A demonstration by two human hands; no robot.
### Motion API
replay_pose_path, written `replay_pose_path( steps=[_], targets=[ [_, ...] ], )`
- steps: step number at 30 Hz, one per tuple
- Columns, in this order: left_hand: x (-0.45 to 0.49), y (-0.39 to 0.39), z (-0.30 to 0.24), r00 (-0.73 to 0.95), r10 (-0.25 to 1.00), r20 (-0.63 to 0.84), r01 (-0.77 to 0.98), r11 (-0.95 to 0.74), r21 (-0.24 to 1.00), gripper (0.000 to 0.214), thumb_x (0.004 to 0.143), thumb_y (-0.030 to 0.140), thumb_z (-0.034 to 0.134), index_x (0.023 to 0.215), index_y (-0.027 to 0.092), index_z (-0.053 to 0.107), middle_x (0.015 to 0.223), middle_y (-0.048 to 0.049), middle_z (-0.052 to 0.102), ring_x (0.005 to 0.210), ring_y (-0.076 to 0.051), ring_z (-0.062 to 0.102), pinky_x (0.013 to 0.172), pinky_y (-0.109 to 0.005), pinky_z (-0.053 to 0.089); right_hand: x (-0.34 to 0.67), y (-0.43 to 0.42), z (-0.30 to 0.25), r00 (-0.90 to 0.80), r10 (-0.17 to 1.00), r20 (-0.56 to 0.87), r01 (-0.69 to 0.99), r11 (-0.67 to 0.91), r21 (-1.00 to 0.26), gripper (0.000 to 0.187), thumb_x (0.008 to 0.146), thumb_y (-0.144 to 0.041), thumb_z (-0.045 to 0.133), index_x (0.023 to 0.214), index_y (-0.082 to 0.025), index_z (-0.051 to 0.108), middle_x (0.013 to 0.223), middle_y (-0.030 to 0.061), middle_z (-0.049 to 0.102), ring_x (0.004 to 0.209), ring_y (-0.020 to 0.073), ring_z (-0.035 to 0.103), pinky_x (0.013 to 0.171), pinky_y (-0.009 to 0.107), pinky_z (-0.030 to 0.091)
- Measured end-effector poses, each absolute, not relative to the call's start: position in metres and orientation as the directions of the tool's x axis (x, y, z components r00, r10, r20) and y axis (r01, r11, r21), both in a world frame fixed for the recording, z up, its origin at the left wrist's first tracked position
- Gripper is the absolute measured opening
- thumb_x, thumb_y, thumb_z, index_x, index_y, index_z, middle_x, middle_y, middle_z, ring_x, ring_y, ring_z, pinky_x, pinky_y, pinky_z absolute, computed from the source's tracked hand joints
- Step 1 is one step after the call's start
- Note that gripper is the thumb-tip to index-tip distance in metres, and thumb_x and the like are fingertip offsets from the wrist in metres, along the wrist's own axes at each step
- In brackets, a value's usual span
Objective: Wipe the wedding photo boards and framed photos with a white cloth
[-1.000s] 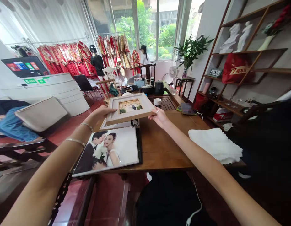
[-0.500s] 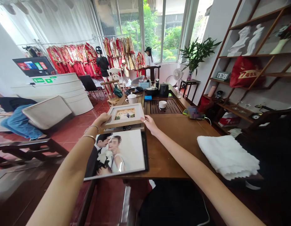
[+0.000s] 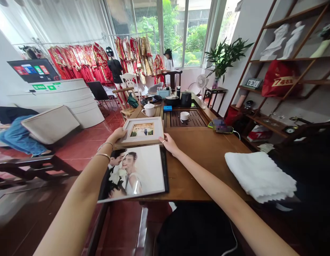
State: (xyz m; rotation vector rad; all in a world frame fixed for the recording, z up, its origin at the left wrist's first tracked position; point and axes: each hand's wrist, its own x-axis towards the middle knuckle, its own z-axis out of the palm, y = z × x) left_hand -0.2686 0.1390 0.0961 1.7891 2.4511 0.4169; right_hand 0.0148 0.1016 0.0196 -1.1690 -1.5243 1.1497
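Observation:
A small pale wooden photo frame (image 3: 142,130) lies flat at the far left of the brown wooden table (image 3: 204,156), on top of another frame. My left hand (image 3: 116,135) grips its left edge with the thumb on top. On its right near corner rests my right hand (image 3: 168,143), fingers curled against the edge. In front of the frame lies a large wedding photo print (image 3: 134,172) that overhangs the table's near left edge.
A folded white cloth (image 3: 259,175) lies at the table's right. A phone (image 3: 221,127) on a cable, a tea tray with a cup (image 3: 184,115), teapot (image 3: 149,109) and kettle stand beyond. Shelves rise at right; a person stands by the far window.
Both hands have lowered the small frame from the air onto the stack at the far left of the table. They still hold its edges.

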Motion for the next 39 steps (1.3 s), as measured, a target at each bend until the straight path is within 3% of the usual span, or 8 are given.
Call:
replay_pose_path(
  steps=[8, 12, 17, 20, 22, 26, 34, 39],
  targets=[
    [-0.268, 0.118, 0.103, -0.321, 0.946, 0.045, 0.925, 0.303, 0.23, 0.041, 0.082, 0.033, 0.055, 0.111, 0.005, 0.061, 0.112, -0.0193, 0.07, 0.097, -0.027, 0.067, 0.08, -0.029, 0.048, 0.031, 0.075, 0.034, -0.13, 0.981, 0.145, 0.295, 0.178, -0.939, 0.047, 0.081, -0.038, 0.058, 0.124, -0.019, 0.048, 0.069, -0.0042, 0.049, 0.08, 0.021, 0.055, 0.079, 0.034, 0.042],
    [-0.27, 0.066, 0.113, -0.289, 0.939, 0.185, 0.945, 0.249, 0.209, 0.052, 0.087, 0.029, 0.047, 0.129, -0.002, 0.049, 0.128, -0.0226, 0.06, 0.112, -0.027, 0.06, 0.093, -0.03, 0.044, 0.045, 0.036, 0.045, -0.23, 0.95, 0.213, 0.32, 0.281, -0.905, 0.02, 0.082, -0.041, 0.058, 0.09, -0.023, 0.056, 0.066, -0.0045, 0.048, 0.07, 0.0174, 0.05, 0.069, 0.029, 0.038],
    [-0.264, -0.039, 0.112, -0.361, 0.903, 0.232, 0.925, 0.316, 0.208, 0.041, 0.089, 0.04, 0.04, 0.101, 0.01, 0.065, 0.102, -0.0133, 0.07, 0.095, -0.026, 0.065, 0.084, -0.031, 0.047, 0.058, -0.012, 0.06, -0.39, 0.904, 0.175, 0.5, 0.368, -0.784, 0.046, 0.091, -0.05, 0.047, 0.055, -0.023, 0.04, 0.054, -0.0016, 0.044, 0.054, 0.0146, 0.04, 0.058, 0.03, 0.027],
    [-0.257, -0.091, 0.1, -0.477, 0.867, 0.142, 0.872, 0.446, 0.202, 0.042, 0.087, 0.048, 0.039, 0.09, 0.015, 0.065, 0.092, -0.0128, 0.073, 0.093, -0.03, 0.067, 0.08, -0.034, 0.047, 0.066, -0.033, 0.061, -0.411, 0.903, 0.123, 0.552, 0.354, -0.755, 0.04, 0.094, -0.051, 0.043, 0.067, -0.023, 0.05, 0.056, -0.0019, 0.048, 0.054, 0.0151, 0.042, 0.056, 0.029, 0.027],
    [-0.255, -0.113, 0.091, -0.518, 0.845, 0.134, 0.844, 0.479, 0.24, 0.039, 0.085, 0.048, 0.04, 0.089, 0.017, 0.064, 0.09, -0.0121, 0.073, 0.092, -0.031, 0.068, 0.079, -0.034, 0.047, 0.07, -0.045, 0.057, -0.412, 0.906, 0.093, 0.505, 0.312, -0.805, 0.031, 0.094, -0.05, 0.043, 0.094, -0.023, 0.059, 0.057, -0.0037, 0.051, 0.056, 0.0162, 0.046, 0.057, 0.028, 0.029],
    [-0.255, -0.131, 0.082, -0.576, 0.814, 0.08, 0.788, 0.525, 0.323, 0.038, 0.079, 0.053, 0.043, 0.08, 0.021, 0.061, 0.089, -0.0129, 0.074, 0.091, -0.034, 0.068, 0.077, -0.037, 0.048, 0.071, -0.065, 0.043, -0.491, 0.867, 0.083, 0.383, 0.3, -0.873, 0.063, 0.089, -0.047, 0.055, 0.142, -0.014, 0.042, 0.065, -0.003, 0.06, 0.062, 0.0166, 0.053, 0.063, 0.028, 0.036],
    [-0.248, -0.132, 0.09, -0.62, 0.784, 0.022, 0.722, 0.559, 0.408, 0.032, 0.074, 0.051, 0.046, 0.06, 0.025, 0.059, 0.07, -0.0116, 0.072, 0.085, -0.037, 0.068, 0.075, -0.04, 0.047, 0.057, -0.081, 0.024, -0.479, 0.871, 0.112, 0.319, 0.291, -0.902, 0.063, 0.088, -0.044, 0.058, 0.141, -0.012, 0.048, 0.052, -0.0068, 0.051, 0.054, 0.0147, 0.048, 0.062, 0.028, 0.037],
    [-0.238, -0.137, 0.085, -0.659, 0.749, 0.067, 0.662, 0.537, 0.523, 0.028, 0.073, 0.045, 0.045, 0.056, 0.026, 0.055, 0.061, -0.0076, 0.065, 0.076, -0.033, 0.064, 0.07, -0.038, 0.046, 0.061, -0.078, 0.019, -0.44, 0.897, -0.041, 0.256, 0.081, -0.963, 0.069, 0.088, -0.049, 0.055, 0.144, -0.011, 0.041, 0.051, -0.0052, 0.057, 0.051, 0.0155, 0.049, 0.059, 0.029, 0.041]
  ],
)
